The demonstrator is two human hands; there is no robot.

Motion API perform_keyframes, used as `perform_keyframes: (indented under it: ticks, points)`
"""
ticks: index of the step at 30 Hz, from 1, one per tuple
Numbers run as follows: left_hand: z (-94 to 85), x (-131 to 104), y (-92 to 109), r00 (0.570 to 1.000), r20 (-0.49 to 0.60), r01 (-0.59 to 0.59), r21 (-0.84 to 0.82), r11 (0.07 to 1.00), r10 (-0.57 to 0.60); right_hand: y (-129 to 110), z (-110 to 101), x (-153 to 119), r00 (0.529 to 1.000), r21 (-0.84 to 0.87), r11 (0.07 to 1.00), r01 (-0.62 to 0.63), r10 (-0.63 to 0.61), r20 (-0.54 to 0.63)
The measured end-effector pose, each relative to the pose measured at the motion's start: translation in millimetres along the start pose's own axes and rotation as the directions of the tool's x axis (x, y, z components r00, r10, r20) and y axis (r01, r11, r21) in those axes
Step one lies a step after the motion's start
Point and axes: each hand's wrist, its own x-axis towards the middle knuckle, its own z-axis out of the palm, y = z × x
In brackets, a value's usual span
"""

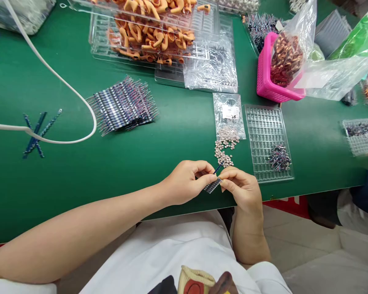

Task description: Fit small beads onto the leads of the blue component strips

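Observation:
Close to the table's front edge, my left hand [188, 183] pinches a narrow dark strip of small circuit boards [213, 186] between thumb and fingers. At the strip's right end, my right hand [244, 190] has thumb and fingertips pressed together; whatever lies between them is too small to make out. The two hands almost touch. Just beyond them is a loose spread of small round silvery parts [222, 152], which trails from a clear labelled plastic bag [229, 111]. To the right, a clear compartment tray [260, 136] bears a heap of small wired parts [279, 158].
Left of the hands lies a stack of wired circuit strips [124, 105]. Farther left, crossed blue strips [37, 136] sit under a white cable [90, 110]. Clear trays of orange earpiece shells [155, 34] stand at the back. A pink basket [265, 81] holds bagged copper-coloured parts.

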Motion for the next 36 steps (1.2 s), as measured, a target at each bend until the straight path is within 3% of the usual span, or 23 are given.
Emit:
perform_keyframes:
  ticks: [5, 22, 36]
  points:
    - [0.8, 0.5, 0.1, 0.999, 0.007, -0.051, 0.037, 0.998, 0.051, -4.6, -1.8, 2.0, 0.998, -0.013, 0.999, -0.035, 0.036, 0.056]
    - [2.9, 0.5, -6.9, 0.995, 0.003, -0.100, 0.057, 0.993, 0.100, -7.6, 0.0, 4.8, 0.998, -0.049, 0.998, -0.047, 0.049, 0.043]
    - [5.8, 0.7, -7.0, 0.997, -0.029, -0.064, 0.002, 0.998, 0.064, -5.3, 2.9, 3.0, 0.999, -0.056, 0.998, -0.036, 0.037, 0.019]
